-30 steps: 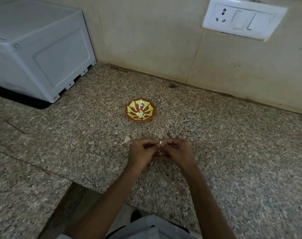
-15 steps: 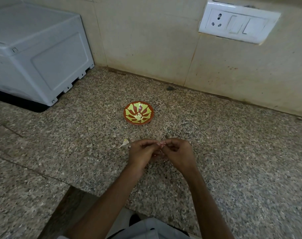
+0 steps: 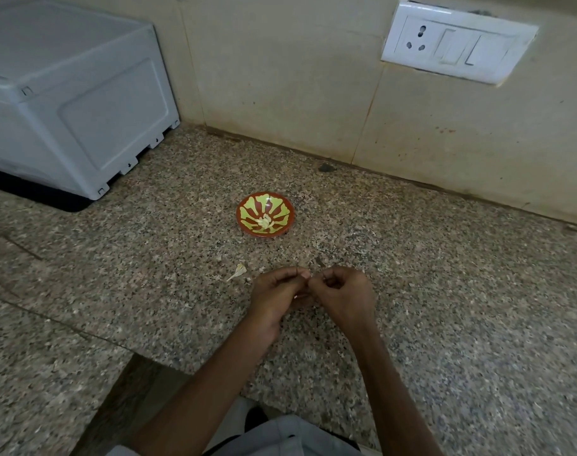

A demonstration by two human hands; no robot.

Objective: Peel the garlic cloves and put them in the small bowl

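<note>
Everything is being viewed through one wide-angle camera worn on the head, being pointed forward and steeply down. The speckled tabletop (image 3: 445, 291) is being looked at from close above and is filling most of the frame. The left hand (image 3: 274, 294) and right hand (image 3: 344, 296) are being framed near the centre, while the tiled wall (image 3: 280, 77) is being caught along the top edge.

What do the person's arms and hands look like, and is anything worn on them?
The left hand and right hand have no gloves, and no ring, watch or bracelet is visible. The forearms are uncovered down to the frame's lower edge, with no sleeves showing. Only a pale grey garment shows at the bottom, beneath the arms.
</note>
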